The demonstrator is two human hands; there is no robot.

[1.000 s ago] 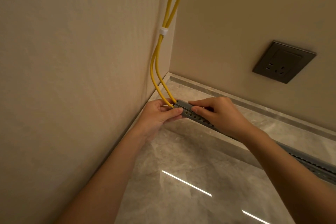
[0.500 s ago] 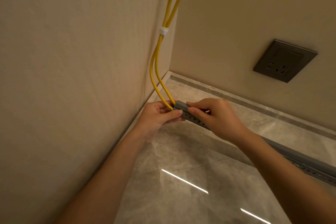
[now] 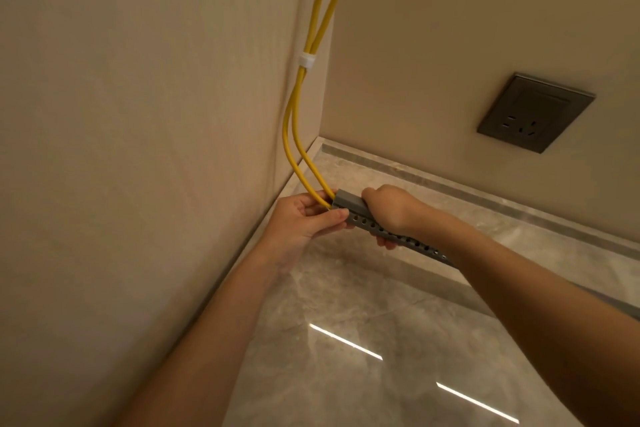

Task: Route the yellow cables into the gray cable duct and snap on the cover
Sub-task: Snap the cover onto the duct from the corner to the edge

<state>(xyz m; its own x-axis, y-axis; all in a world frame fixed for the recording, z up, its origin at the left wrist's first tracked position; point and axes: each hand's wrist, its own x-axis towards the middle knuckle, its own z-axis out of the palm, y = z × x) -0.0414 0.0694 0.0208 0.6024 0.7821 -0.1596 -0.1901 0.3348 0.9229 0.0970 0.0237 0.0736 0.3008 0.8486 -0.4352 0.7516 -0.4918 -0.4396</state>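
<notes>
Two yellow cables (image 3: 290, 135) hang down the wall corner, bound by a white clip (image 3: 307, 61), and curve into the left end of a gray cable duct (image 3: 349, 206). The duct has a row of holes along its side and runs right behind my right forearm. My left hand (image 3: 304, 222) pinches the cables and the duct's end, thumb across the duct's side. My right hand (image 3: 391, 213) wraps over the top of the duct just right of its end, fingers curled under it. A flat gray cover lies on the duct's top at this end.
Beige walls meet at the corner behind the cables. A dark wall socket (image 3: 535, 111) sits on the right wall. The glossy gray stone floor (image 3: 363, 340) has a raised ledge (image 3: 485, 204) along the right wall.
My right hand turned from a fingertip pinch on the duct to a full grip over its top. The duct's left end rose slightly. My left hand stayed at the cable entry.
</notes>
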